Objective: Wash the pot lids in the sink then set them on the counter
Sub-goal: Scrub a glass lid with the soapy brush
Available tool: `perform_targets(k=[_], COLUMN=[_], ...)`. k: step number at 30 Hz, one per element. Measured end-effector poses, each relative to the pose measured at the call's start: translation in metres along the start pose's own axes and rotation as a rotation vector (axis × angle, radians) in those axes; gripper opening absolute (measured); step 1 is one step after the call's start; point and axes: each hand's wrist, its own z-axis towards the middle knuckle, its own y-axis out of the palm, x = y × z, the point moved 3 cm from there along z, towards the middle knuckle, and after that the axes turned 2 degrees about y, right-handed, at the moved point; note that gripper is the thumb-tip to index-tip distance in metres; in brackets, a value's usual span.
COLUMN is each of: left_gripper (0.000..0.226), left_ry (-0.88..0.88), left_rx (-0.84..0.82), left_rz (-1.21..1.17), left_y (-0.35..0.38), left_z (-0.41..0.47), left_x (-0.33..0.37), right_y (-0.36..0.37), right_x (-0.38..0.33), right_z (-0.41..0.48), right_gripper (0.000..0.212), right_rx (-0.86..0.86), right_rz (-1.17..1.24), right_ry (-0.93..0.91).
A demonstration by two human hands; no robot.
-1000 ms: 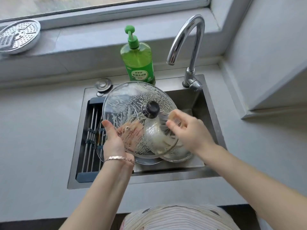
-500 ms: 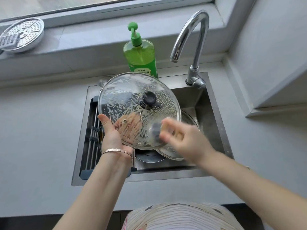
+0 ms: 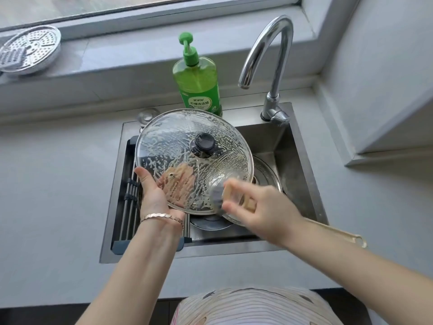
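Observation:
A soapy glass lid (image 3: 173, 141) with a black knob (image 3: 202, 144) is held tilted over the steel sink (image 3: 298, 160). My left hand (image 3: 153, 198) grips it at the lower left, thumb on the rim and fingers visible through the glass underneath. My right hand (image 3: 264, 207), blurred, pinches a grey and tan sponge (image 3: 219, 195) against the lid's lower right edge. Another lid (image 3: 266, 174) lies in the basin, partly hidden behind the held one. Something round and metal (image 3: 210, 225) sits below them.
A green dish soap bottle (image 3: 198, 85) stands behind the sink, with the curved faucet (image 3: 264, 57) to its right. A roll-up drain rack (image 3: 128, 207) covers the sink's left part. A perforated steamer plate (image 3: 29, 51) rests on the windowsill. A golden handle (image 3: 339, 233) lies on the right counter.
My right hand has slid the sponge from beside the knob down to the lid's lower right rim. The lid now sits slightly higher and more level in my left hand.

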Motion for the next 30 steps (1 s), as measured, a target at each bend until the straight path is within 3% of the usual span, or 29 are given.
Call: perform_targets(k=[2,4,6,11,12,15,19,21,24,28,30], left_gripper=[0.061,0.061,0.065,0.078,0.076,0.065,0.065,0.068,0.065,0.067,0.071], left_ry=[0.003,0.012,0.024,0.008,0.012,0.023,0.029,0.019,0.021,-0.03,-0.051], left_rx=[-0.013,-0.027,-0.048,-0.088,-0.098,-0.11,-0.119,-0.132,-0.123,-0.08,-0.056], left_rz=[0.005,0.009,0.027,0.088,0.085,0.082,0.117,0.115,0.133,0.103,0.08], left_y=[-0.001,-0.002,-0.002,-0.004,-0.005,-0.004,-0.007,-0.009,-0.009,-0.012,-0.013], left_z=[-0.001,-0.004,-0.006,-0.006,-0.007,-0.012,-0.01,-0.009,-0.013,-0.013,-0.013], left_x=[0.0,0.002,0.001,-0.001,-0.002,-0.006,-0.006,-0.006,-0.009,-0.009,-0.008], right_y=[-0.004,-0.026,-0.035,-0.01,-0.016,-0.034,-0.016,-0.024,-0.04,-0.028,-0.038], right_x=[0.008,0.041,0.052,0.006,0.016,0.041,0.002,0.014,0.04,0.019,0.038], right_z=[0.002,0.024,0.035,0.012,0.02,0.041,0.022,0.031,0.051,0.034,0.037], right_gripper=[0.015,0.006,0.011,0.008,0.003,0.017,0.011,0.006,0.016,0.012,0.007], right_rx=[-0.001,0.171,0.236,-0.026,0.014,0.171,-0.051,-0.025,0.127,-0.027,0.007], right_rz=[0.004,0.087,0.092,0.082,0.075,0.064,0.083,0.049,0.065,0.115,0.1], right_ry=[0.038,0.215,0.263,0.028,0.062,0.214,0.056,0.088,0.21,0.099,0.146])
